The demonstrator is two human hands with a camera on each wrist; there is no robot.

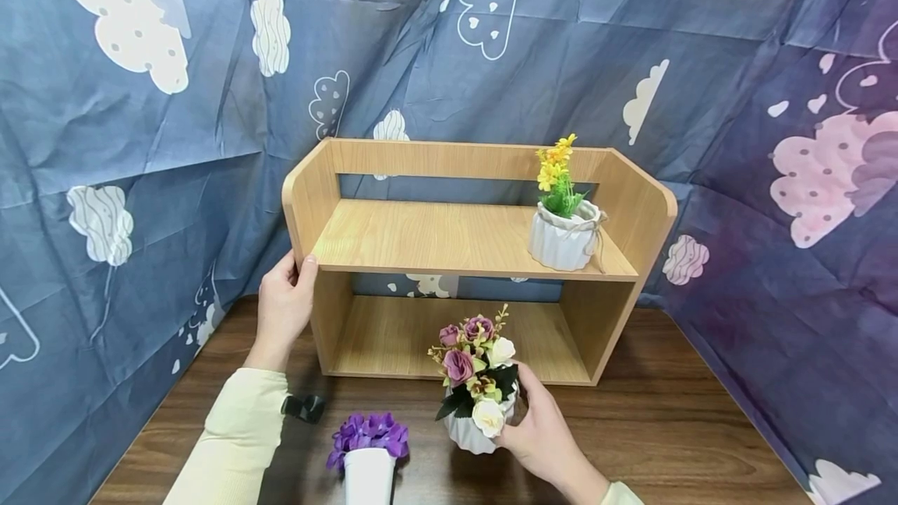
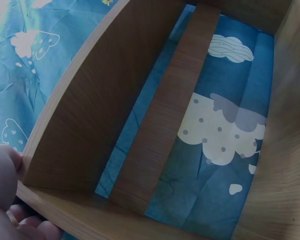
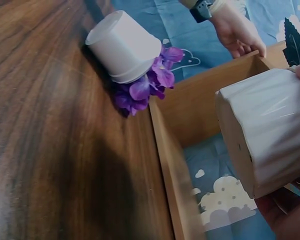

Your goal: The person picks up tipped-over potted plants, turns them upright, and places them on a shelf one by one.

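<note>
My left hand (image 1: 284,298) grips the left side panel of a two-tier wooden shelf (image 1: 421,236), thumb on the front edge by the upper board. In my right hand (image 1: 543,431) is a white ribbed flowerpot (image 3: 265,130) of mauve and cream artificial roses (image 1: 459,366), held by its side in front of the lower tier. The right wrist view shows the pot's underside raised off the table. A second white pot (image 1: 568,238) with yellow flowers (image 1: 556,166) stands upright at the right end of the upper tier.
A white pot (image 1: 369,478) with purple flowers (image 1: 368,435) lies on its side on the dark wooden table (image 1: 666,419), near the front. Blue cloud-patterned cloth (image 1: 210,131) hangs behind the shelf and along both sides.
</note>
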